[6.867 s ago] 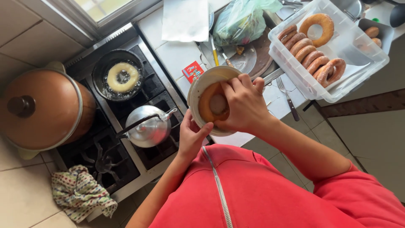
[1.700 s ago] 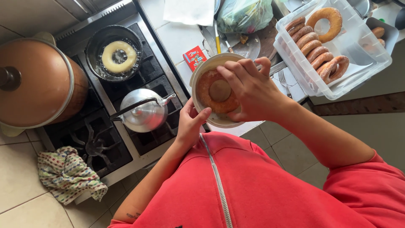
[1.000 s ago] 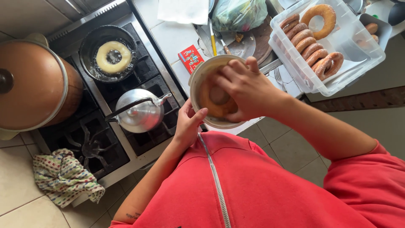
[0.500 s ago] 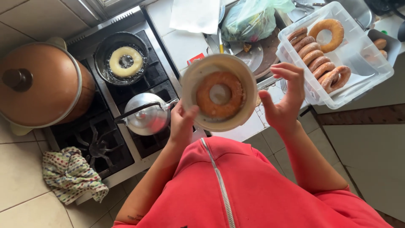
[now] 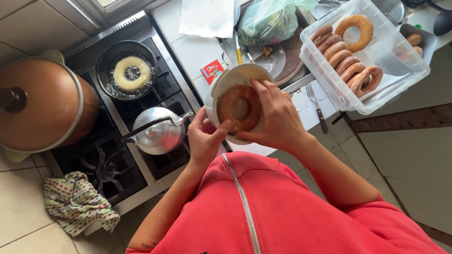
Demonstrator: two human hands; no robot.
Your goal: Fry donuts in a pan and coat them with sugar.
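Both hands now meet at the bowl [image 5: 221, 84], where half a second ago the right hand [image 5: 278, 120] hung open and clear of it, off to the side. That hand has come back over the rim, its fingers curled down onto the ring [image 5: 239, 109] of brown dough that lies inside. The left hand [image 5: 205, 141] still grips the bowl from below, thumb hooked over the near edge. The bowl itself has tipped a little and sits lower in view than before, held in the air just in front of the red zipped top [image 5: 263, 207], beside the stove [image 5: 141, 155].

The bowl is round, cream and smooth. Its ring is thick, rough-crusted and reddish brown, with a pale hole in the middle. A paler ring [image 5: 132, 73] floats in oil in the black pan [image 5: 106, 59]. Next to it stand a shiny steel kettle [image 5: 157, 134] and a big copper-brown lidded pot [image 5: 42, 103]. More browned rings [image 5: 351, 28] are stacked on edge in a clear plastic tub [image 5: 400, 70] on the counter. A dotted cloth [image 5: 75, 207] lies crumpled at the stove's corner.
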